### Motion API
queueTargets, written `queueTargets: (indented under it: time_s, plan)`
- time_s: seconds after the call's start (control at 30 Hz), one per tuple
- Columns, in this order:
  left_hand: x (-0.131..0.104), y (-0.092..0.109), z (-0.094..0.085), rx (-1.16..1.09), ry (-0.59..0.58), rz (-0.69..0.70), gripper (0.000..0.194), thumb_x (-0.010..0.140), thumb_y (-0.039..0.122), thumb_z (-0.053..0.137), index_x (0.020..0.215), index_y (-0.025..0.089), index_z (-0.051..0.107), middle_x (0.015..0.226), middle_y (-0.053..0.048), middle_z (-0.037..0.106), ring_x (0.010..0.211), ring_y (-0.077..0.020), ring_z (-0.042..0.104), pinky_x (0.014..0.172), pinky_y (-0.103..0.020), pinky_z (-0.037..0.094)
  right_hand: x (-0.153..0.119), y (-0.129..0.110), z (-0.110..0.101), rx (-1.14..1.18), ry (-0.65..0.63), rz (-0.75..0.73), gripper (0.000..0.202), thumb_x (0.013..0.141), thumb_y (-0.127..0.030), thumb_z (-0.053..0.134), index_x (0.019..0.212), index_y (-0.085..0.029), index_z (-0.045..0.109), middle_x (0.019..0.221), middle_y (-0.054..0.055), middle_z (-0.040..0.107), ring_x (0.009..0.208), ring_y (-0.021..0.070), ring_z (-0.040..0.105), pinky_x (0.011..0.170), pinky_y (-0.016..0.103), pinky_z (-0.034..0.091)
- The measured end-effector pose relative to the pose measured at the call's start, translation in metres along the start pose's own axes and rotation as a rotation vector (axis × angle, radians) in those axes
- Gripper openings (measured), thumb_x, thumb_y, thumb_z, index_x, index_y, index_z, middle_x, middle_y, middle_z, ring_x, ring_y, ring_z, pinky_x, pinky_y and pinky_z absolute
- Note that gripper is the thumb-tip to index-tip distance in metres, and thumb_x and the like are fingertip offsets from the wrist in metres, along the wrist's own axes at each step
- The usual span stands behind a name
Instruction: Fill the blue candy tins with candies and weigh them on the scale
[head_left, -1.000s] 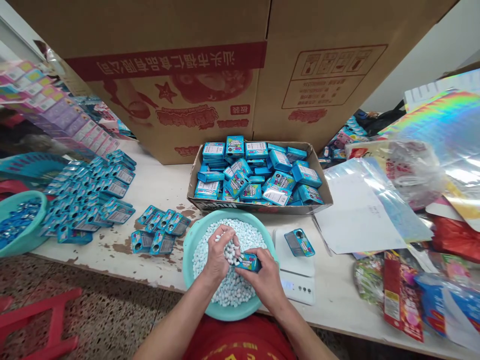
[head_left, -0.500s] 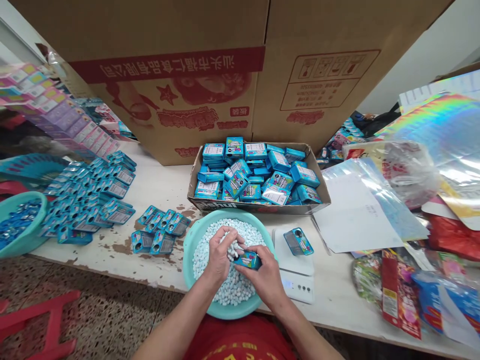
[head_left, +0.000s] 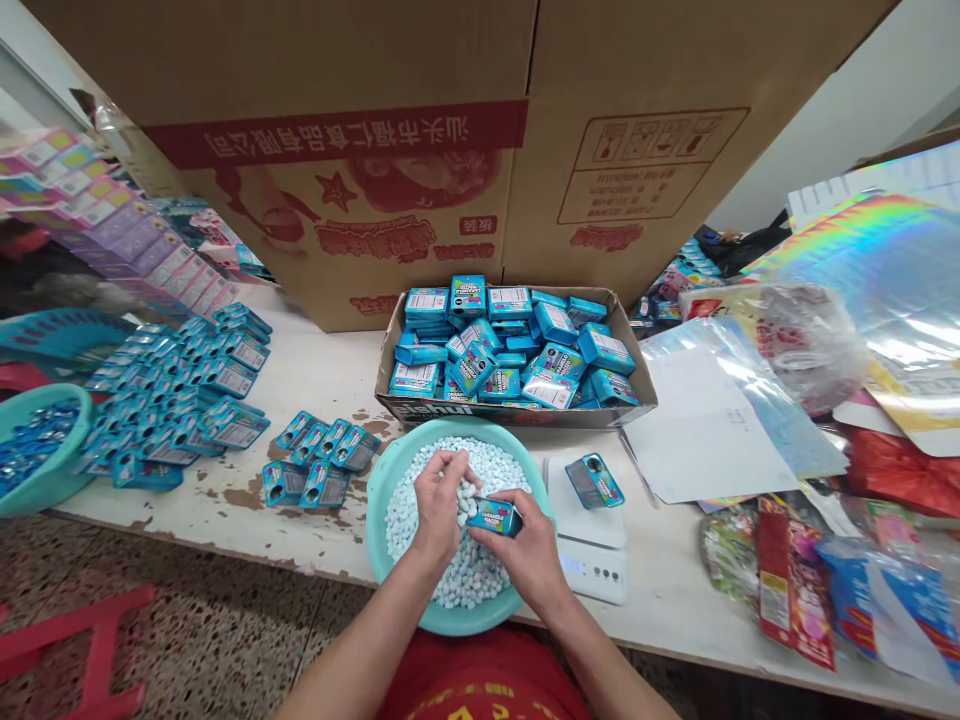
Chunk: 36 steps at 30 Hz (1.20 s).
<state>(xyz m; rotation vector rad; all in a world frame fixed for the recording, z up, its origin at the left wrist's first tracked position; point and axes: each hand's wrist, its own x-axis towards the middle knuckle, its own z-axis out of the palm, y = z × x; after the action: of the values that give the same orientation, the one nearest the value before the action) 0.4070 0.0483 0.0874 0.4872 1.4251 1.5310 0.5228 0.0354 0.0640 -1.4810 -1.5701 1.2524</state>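
A turquoise basin (head_left: 381, 545) full of small pale candies (head_left: 480, 455) sits at the table's front edge. Above it, my right hand (head_left: 529, 545) grips a small blue candy tin (head_left: 495, 517) between thumb and fingers. My left hand (head_left: 441, 505) is cupped round a small heap of the candies, held against the tin's left end. The tin's opening is hidden by the candies and fingers. Just right of the basin, another blue tin (head_left: 595, 481) with a round hole lies on a white scale (head_left: 589, 570).
Behind the basin stands a cardboard tray (head_left: 525, 412) of blue tins, backed by a large carton (head_left: 450, 60). Blue tins (head_left: 319, 460) lie to the left, near a second basin (head_left: 56, 490) of blue pieces. Papers (head_left: 712, 430) and plastic packets (head_left: 795, 590) cover the right side.
The tin in my right hand has tilted slightly, showing more of its printed face. My left hand's fingers have shifted a little over the candies. The surroundings look the same.
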Motion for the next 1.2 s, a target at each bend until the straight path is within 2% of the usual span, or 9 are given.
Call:
queueTargets:
  time_s: [0.17,0.43,0.57,0.77,0.87,0.97,1.03,1.1,1.2]
  plan:
    - [0.001,-0.001,0.001,0.046,-0.084,0.002,0.023,0.075,0.036,0.063,0.066,0.017,0.053,0.053,0.003,0.057,0.050,-0.0099,0.052,0.055,-0.022,0.042,-0.002,0.001,0.002,0.011,-0.010,0.031,0.032,0.057,-0.030,0.077,0.085,-0.022,0.063,0.086,0.001,0.067,0.084,0.0234,0.061,0.074,0.033,0.046]
    - [-0.009,-0.006,0.004,0.054,-0.063,-0.007,0.024,0.077,0.037,0.060,0.066,0.017,0.053,0.046,0.004,0.054,0.047,-0.0112,0.054,0.055,-0.023,0.043,-0.003,0.003,0.002,0.033,-0.001,0.093,0.030,0.058,-0.029,0.076,0.084,-0.021,0.063,0.083,0.001,0.066,0.084,0.0232,0.060,0.075,0.033,0.046]
    - [-0.010,-0.003,0.006,0.018,-0.098,-0.047,0.023,0.076,0.036,0.061,0.066,0.017,0.053,0.047,0.005,0.053,0.046,-0.0109,0.053,0.053,-0.023,0.043,-0.002,0.004,0.002,0.061,0.025,0.054,0.030,0.057,-0.032,0.076,0.083,-0.022,0.064,0.081,0.001,0.066,0.081,0.0223,0.060,0.073,0.032,0.046]
    - [0.016,-0.007,-0.008,0.036,0.010,0.019,0.024,0.076,0.039,0.058,0.067,0.017,0.053,0.055,0.003,0.054,0.056,-0.0128,0.057,0.059,-0.025,0.047,-0.002,0.008,-0.002,0.107,0.037,0.047,0.037,0.054,-0.037,0.078,0.085,-0.022,0.066,0.080,0.001,0.067,0.077,0.0219,0.061,0.068,0.031,0.048]
    - [0.038,-0.034,-0.024,0.348,0.016,0.105,0.025,0.078,0.042,0.052,0.071,0.019,0.057,0.068,-0.002,0.060,0.071,-0.0173,0.059,0.066,-0.030,0.049,-0.005,0.009,-0.008,0.167,0.015,0.088,0.039,0.054,-0.036,0.079,0.086,-0.021,0.064,0.081,0.002,0.067,0.077,0.0220,0.062,0.068,0.032,0.049]
    - [0.048,-0.070,-0.032,0.840,-0.170,0.292,0.020,0.080,0.036,0.051,0.086,0.021,0.064,0.097,-0.005,0.065,0.098,-0.0221,0.056,0.088,-0.039,0.044,-0.008,0.008,-0.017,0.222,0.010,0.138,0.038,0.055,-0.035,0.079,0.086,-0.021,0.063,0.080,0.002,0.067,0.075,0.0215,0.063,0.068,0.032,0.050]
    - [0.044,-0.087,-0.031,1.118,-0.312,0.362,0.027,0.080,0.034,0.053,0.103,0.024,0.063,0.117,-0.006,0.059,0.111,-0.0248,0.048,0.097,-0.042,0.037,-0.009,0.007,-0.021,0.244,0.034,0.138,0.037,0.056,-0.035,0.079,0.086,-0.021,0.062,0.083,0.002,0.068,0.077,0.0215,0.063,0.070,0.032,0.051]
    - [0.036,-0.092,-0.028,1.342,-0.409,0.352,0.031,0.081,0.035,0.053,0.110,0.026,0.060,0.122,-0.007,0.055,0.112,-0.0266,0.045,0.094,-0.042,0.036,-0.008,0.007,-0.024,0.239,0.066,0.131,0.038,0.055,-0.035,0.079,0.086,-0.020,0.062,0.085,0.003,0.069,0.078,0.0218,0.063,0.072,0.033,0.051]
    - [0.026,-0.087,-0.030,1.521,-0.533,0.283,0.022,0.083,0.032,0.049,0.100,0.023,0.062,0.107,-0.009,0.058,0.097,-0.0246,0.052,0.081,-0.036,0.039,-0.006,0.009,-0.025,0.211,0.095,0.150,0.040,0.054,-0.036,0.079,0.085,-0.020,0.061,0.081,0.003,0.068,0.075,0.0215,0.063,0.070,0.033,0.051]
